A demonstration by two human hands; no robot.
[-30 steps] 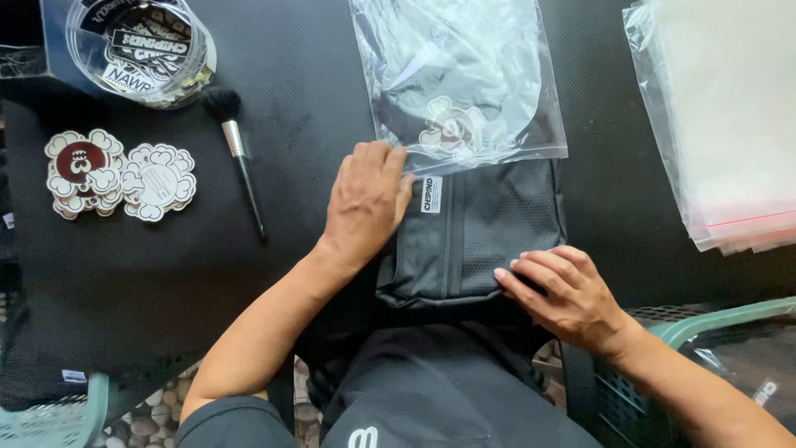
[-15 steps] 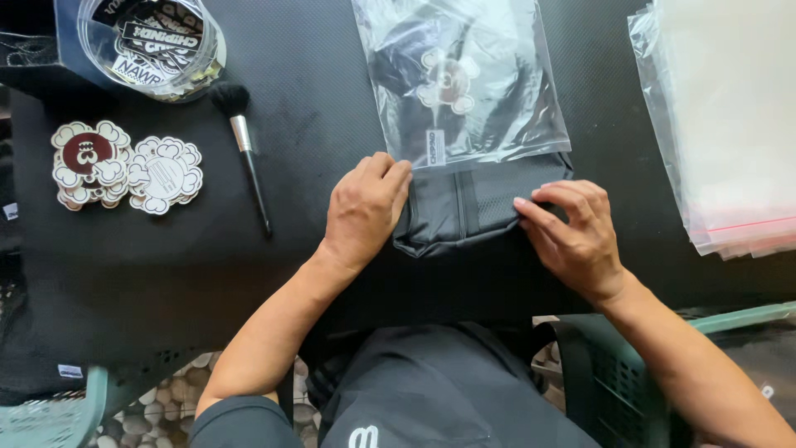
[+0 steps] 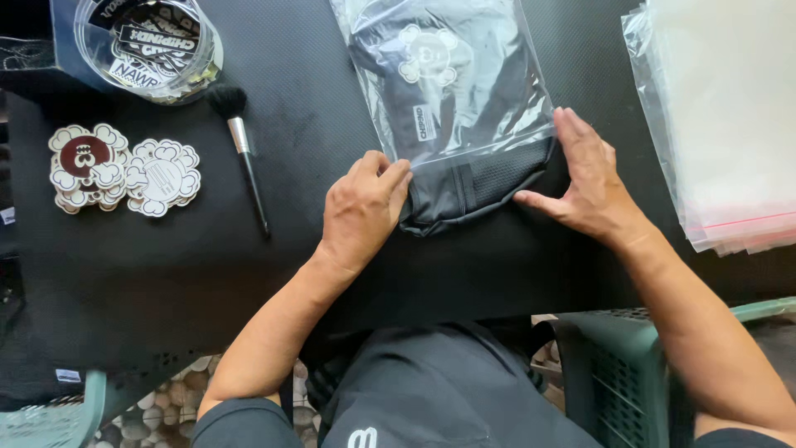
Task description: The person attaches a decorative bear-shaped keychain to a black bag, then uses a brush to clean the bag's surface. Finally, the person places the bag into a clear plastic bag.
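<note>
Dark short sleeves (bare forearms)

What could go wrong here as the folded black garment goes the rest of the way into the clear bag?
1. The folded black garment still sticks out of the clear bag at its mouth; pushing harder with the left hand might bunch the fold.
2. The right hand presses the bag's corner; the thin plastic could tear or wrinkle there.
3. The makeup brush lies close to the left hand and could get knocked aside.
</note>
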